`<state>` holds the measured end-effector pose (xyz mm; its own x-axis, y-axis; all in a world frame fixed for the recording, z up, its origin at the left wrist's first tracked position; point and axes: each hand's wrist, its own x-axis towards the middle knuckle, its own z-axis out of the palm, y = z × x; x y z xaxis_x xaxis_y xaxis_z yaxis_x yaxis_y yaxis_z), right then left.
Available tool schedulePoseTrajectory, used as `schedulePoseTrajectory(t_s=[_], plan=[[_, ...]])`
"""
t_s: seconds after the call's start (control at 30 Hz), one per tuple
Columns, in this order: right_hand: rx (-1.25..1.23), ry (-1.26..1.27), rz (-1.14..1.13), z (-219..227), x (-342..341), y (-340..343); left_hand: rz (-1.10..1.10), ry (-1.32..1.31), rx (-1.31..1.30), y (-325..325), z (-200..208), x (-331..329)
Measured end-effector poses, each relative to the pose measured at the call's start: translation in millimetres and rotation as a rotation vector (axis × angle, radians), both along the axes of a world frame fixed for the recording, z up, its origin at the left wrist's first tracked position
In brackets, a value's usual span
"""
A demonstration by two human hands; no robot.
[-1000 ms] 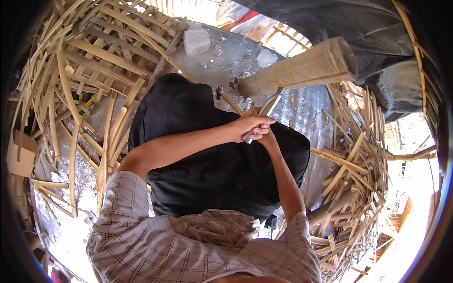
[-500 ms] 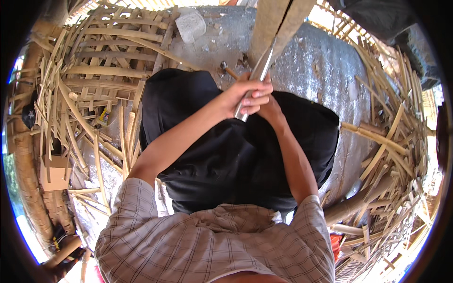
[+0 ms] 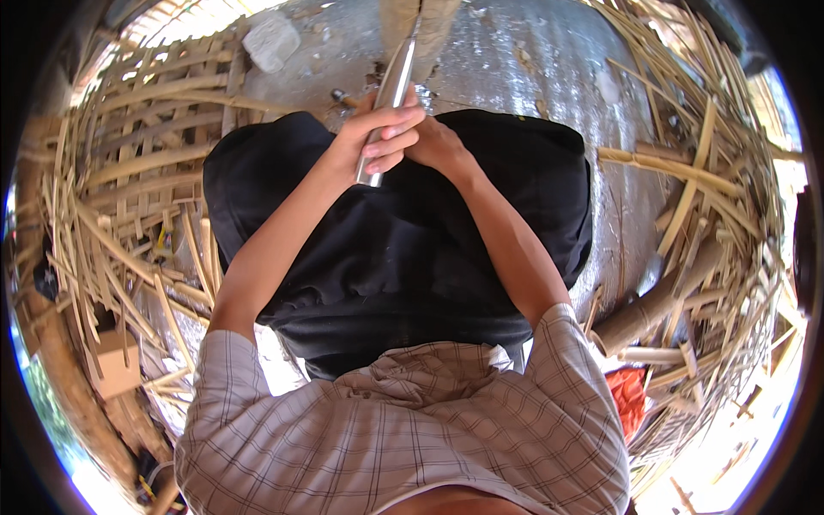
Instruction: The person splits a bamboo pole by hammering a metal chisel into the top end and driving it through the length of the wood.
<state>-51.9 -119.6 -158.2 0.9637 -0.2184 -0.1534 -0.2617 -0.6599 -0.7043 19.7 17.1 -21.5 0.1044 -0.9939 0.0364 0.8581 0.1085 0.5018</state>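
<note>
My left hand (image 3: pixel 382 137) is closed round a slim silver metal knife (image 3: pixel 396 81). Its blunt end sticks out below my fingers, and the upper part tapers to a thin tip. That tip lies against a pale wooden or bamboo post (image 3: pixel 442 30), along a dark split in it. Close against the left hand is my right hand (image 3: pixel 438 144); its fingers go behind the left hand and the knife, so what they hold is hidden. Both hands are above my lap, between my knees in black trousers (image 3: pixel 386 240).
A woven bamboo lattice (image 3: pixel 159 129) and loose strips lie on the left, with a cardboard box (image 3: pixel 114 365). Ahead is a grey sheet (image 3: pixel 506 69) with a pale block (image 3: pixel 271 41). On the right are piled bamboo strips (image 3: pixel 699 184), a thick pole (image 3: pixel 661 300) and orange-red cloth (image 3: pixel 628 399).
The whole view has shifted, so the post, hands and knees appear farther left and higher. My left hand keeps its hold on the knife, whose tip stays at the split.
</note>
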Motion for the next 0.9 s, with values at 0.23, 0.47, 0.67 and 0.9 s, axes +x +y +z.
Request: schedulePoseTrajectory(t_s=[0.23,0.47,0.67,0.9], plan=[[0.024,0.018,0.044,27,-18,1,0.034,-0.056,0.159,9,-4,-15],[0.49,-0.017,-0.164,-6,-35,-12,0.09,-0.11,0.152,8,-10,-33],[0.291,-0.089,0.003,5,-33,-11,0.139,-0.076,0.102,12,-9,-31],[-0.004,0.123,-0.083,45,-11,11,0.203,-0.06,0.102,15,13,-6]])
